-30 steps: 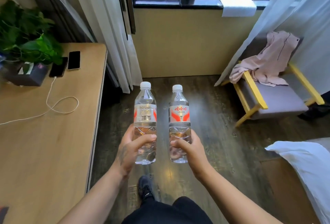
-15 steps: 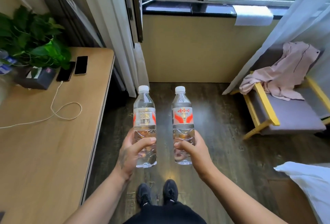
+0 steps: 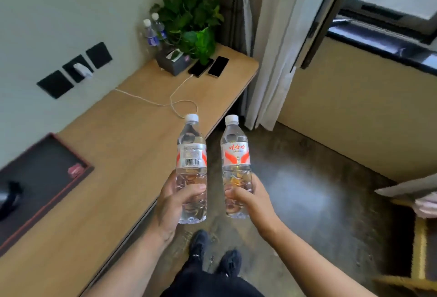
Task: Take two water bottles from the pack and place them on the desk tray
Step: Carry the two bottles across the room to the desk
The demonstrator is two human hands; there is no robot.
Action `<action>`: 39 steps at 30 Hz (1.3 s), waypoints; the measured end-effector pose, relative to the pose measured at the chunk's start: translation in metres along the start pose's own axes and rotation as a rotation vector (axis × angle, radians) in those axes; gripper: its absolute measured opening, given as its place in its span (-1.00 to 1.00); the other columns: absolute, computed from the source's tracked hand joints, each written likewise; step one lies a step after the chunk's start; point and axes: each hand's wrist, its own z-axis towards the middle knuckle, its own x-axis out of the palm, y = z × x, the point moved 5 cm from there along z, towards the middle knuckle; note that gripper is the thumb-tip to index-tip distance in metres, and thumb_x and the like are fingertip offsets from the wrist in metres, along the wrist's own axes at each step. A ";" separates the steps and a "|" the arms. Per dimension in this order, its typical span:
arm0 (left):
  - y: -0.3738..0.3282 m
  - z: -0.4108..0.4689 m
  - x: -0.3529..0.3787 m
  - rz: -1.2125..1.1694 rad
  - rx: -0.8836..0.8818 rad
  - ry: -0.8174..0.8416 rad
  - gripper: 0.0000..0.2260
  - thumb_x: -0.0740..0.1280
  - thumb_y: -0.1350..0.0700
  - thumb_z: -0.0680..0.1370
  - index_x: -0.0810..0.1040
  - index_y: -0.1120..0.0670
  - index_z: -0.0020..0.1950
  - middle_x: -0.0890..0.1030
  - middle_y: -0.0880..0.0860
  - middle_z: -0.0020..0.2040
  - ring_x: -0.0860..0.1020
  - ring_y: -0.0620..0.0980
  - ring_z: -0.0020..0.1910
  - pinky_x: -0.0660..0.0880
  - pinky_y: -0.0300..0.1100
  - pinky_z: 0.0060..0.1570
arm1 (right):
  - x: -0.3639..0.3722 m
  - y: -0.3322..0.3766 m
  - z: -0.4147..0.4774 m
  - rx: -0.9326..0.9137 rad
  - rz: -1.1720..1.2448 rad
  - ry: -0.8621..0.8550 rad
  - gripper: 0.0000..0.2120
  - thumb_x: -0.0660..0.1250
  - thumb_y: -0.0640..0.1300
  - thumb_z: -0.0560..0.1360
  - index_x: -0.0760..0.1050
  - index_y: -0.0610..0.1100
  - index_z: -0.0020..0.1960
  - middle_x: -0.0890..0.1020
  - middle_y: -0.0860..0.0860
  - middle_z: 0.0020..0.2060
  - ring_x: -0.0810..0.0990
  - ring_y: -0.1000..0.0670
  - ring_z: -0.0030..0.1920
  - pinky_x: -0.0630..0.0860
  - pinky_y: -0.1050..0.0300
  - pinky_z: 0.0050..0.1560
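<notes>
I hold two clear water bottles with white caps and red-and-white labels upright in front of me. My left hand grips the lower half of the left bottle, which hangs over the desk's front edge. My right hand grips the base of the right bottle over the floor. A dark tray with a reddish rim lies on the wooden desk at the far left, with a small pink packet and a dark blurred object on it.
At the desk's far end stand a leafy plant, two blue-labelled bottles, a dark tissue box, two phones and a white cable. Curtains and a window wall lie to the right. My shoes are on the dark floor.
The view has swung left, bringing the desk, the wall and the dark tray into sight. Both hands still hold the bottles upright, now beside the desk's edge.
</notes>
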 end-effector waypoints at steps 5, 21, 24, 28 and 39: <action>0.005 -0.043 -0.073 -0.125 0.025 -0.281 -0.39 0.63 -0.08 0.17 0.71 -0.04 0.22 0.82 0.00 -0.06 0.79 -0.03 -0.13 0.63 -0.06 -0.08 | 0.081 0.011 0.014 -0.005 -0.121 0.238 -0.31 0.49 0.10 0.15 0.53 -0.12 0.23 0.72 -0.22 0.11 0.75 -0.07 -0.02 0.68 -0.22 0.16; 0.013 -0.145 -0.243 -0.293 0.074 -0.776 -0.37 0.59 -0.14 0.17 0.70 0.01 0.21 0.83 -0.02 -0.09 0.80 -0.04 -0.14 0.66 -0.14 -0.20 | 0.301 0.012 -0.007 0.010 -0.312 0.749 -0.41 0.49 -0.08 0.22 0.51 -0.34 0.17 0.64 -0.10 -0.14 0.63 0.01 -0.25 0.55 0.08 -0.26; 0.005 -0.136 -0.264 -0.289 0.079 -0.772 -0.36 0.59 -0.14 0.16 0.70 0.01 0.22 0.84 0.00 -0.07 0.81 0.04 -0.09 0.67 -0.18 -0.18 | 0.324 0.013 0.002 0.018 -0.349 0.738 -0.45 0.48 -0.09 0.26 0.53 -0.30 0.19 0.69 -0.07 -0.13 0.67 -0.01 -0.20 0.54 -0.02 -0.18; -0.008 -0.122 -0.300 -0.254 0.094 -0.773 -0.36 0.59 -0.16 0.19 0.70 -0.01 0.25 0.83 0.07 0.00 0.77 0.34 0.11 0.62 0.23 0.13 | 0.358 0.022 0.014 -0.020 -0.356 0.701 -0.55 0.47 -0.14 0.33 0.55 -0.27 0.18 0.71 -0.09 -0.13 0.69 -0.04 -0.16 0.60 -0.05 -0.16; -0.025 -0.096 -0.362 -0.260 0.078 -0.751 -0.35 0.57 -0.17 0.19 0.71 0.01 0.25 0.81 -0.01 -0.05 0.76 0.18 0.02 0.56 0.47 0.32 | 0.418 0.031 0.037 -0.002 -0.325 0.720 -0.57 0.47 -0.15 0.36 0.55 -0.29 0.18 0.70 -0.07 -0.19 0.68 -0.04 -0.20 0.60 0.02 -0.19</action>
